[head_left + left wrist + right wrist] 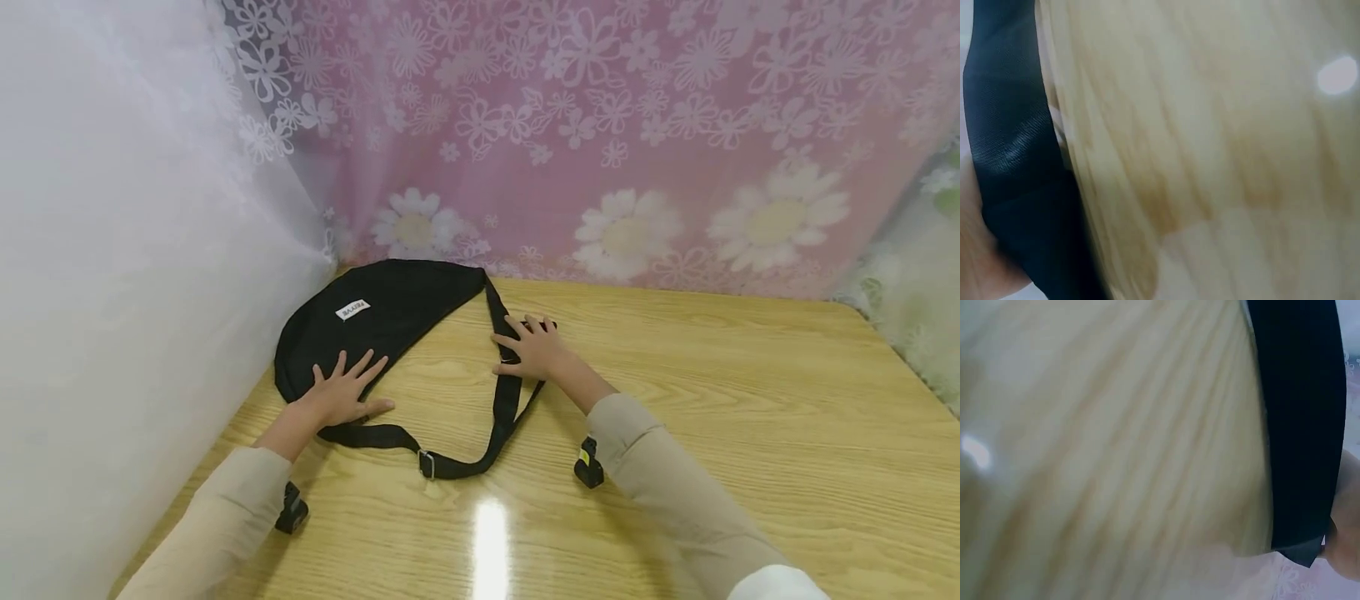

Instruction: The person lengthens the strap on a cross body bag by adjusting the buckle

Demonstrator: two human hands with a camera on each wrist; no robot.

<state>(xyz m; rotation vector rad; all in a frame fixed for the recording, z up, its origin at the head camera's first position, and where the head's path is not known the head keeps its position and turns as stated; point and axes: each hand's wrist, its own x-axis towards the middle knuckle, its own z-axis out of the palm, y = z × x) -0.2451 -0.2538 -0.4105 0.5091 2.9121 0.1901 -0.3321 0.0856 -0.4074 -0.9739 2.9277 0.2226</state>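
A black sling bag (405, 300) with a small white label (352, 310) lies flat at the left of the wooden table. My left hand (339, 395) rests on its lower end, fingers spread and straight. From both ends of the bag runs a black strap (507, 404), looping toward me, with a metal buckle (427, 465) near its lowest part. Over the strap's right side lies my right hand (534, 348), its fingers spread too. Black fabric (1007, 119) covers part of the hand in the left wrist view; the strap (1302, 425) does likewise in the right wrist view.
The wooden table (720, 400) extends to the right and toward me. A pink floral curtain (540, 150) borders its far edge and a white sheet (150, 250) its left. Small black cameras (588, 463) hang under both wrists.
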